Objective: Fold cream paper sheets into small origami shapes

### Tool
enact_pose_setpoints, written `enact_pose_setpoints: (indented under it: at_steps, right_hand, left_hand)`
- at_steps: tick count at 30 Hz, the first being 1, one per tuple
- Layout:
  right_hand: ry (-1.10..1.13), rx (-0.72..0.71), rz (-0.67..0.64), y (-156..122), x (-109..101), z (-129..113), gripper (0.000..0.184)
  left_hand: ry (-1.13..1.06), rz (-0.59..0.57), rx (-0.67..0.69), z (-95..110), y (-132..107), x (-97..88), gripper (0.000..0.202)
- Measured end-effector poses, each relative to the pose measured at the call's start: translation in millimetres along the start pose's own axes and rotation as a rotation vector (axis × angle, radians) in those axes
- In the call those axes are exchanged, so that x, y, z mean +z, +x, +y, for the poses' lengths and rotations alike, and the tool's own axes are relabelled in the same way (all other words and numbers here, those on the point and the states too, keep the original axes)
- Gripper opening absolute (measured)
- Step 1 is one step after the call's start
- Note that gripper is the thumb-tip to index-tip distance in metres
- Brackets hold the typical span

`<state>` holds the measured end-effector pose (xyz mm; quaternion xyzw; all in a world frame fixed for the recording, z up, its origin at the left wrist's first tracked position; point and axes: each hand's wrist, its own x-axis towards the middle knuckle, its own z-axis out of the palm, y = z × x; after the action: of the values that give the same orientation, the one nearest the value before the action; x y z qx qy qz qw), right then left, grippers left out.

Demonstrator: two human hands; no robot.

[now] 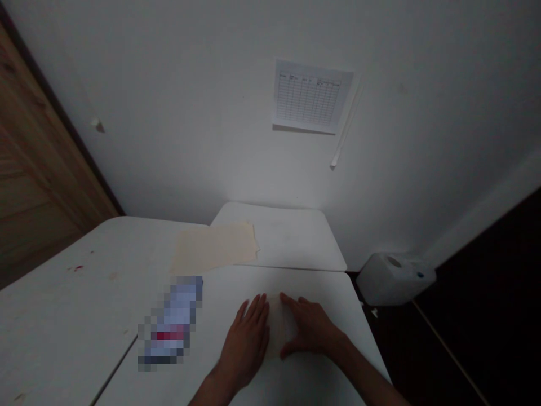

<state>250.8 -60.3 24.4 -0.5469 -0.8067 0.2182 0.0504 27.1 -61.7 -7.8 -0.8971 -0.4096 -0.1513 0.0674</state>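
Note:
My left hand [246,344] lies flat on the white table [296,237], fingers stretched forward and close together. My right hand [310,327] rests beside it, fingers pointing left and pressing down on a pale sheet of paper [279,327] that lies between and under both hands. The sheet is hard to tell from the tabletop in the dim light. Neither hand grips anything.
A cream manila folder [213,248] lies farther back on the table. A blurred-out flat item [171,324] sits left of my hands. A printed chart [310,97] hangs on the wall. A white plastic container [395,277] stands on the dark floor at right. A wooden door [34,169] is at left.

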Motion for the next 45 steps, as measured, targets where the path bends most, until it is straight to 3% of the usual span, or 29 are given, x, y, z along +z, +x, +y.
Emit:
enact_pose_setpoints:
  at_steps: [6,14,25,36,45]
  right_hand:
    - [-0.005,-0.009,0.004,0.0,0.5,-0.7,0.128]
    - [0.010,0.020,-0.013,-0.2,0.0,-1.2,0.130]
    - [0.035,0.071,-0.035,-0.3,-3.7,-5.9,0.132]
    - [0.056,0.080,-0.016,0.3,0.9,-3.2,0.136]
    - [0.060,0.032,-0.009,0.5,1.5,-0.7,0.128]
  left_hand:
    - [0.010,-0.014,0.044,20.8,13.7,15.2,0.056]
    - [0.046,0.037,-0.013,19.2,7.9,29.6,0.055]
    - [0.083,0.026,-0.125,-6.8,-13.1,16.3,0.055]
    - [0.075,0.077,-0.125,-7.9,-15.0,19.3,0.055]
    - [-0.110,0.028,-0.234,-22.3,13.8,6.3,0.030]
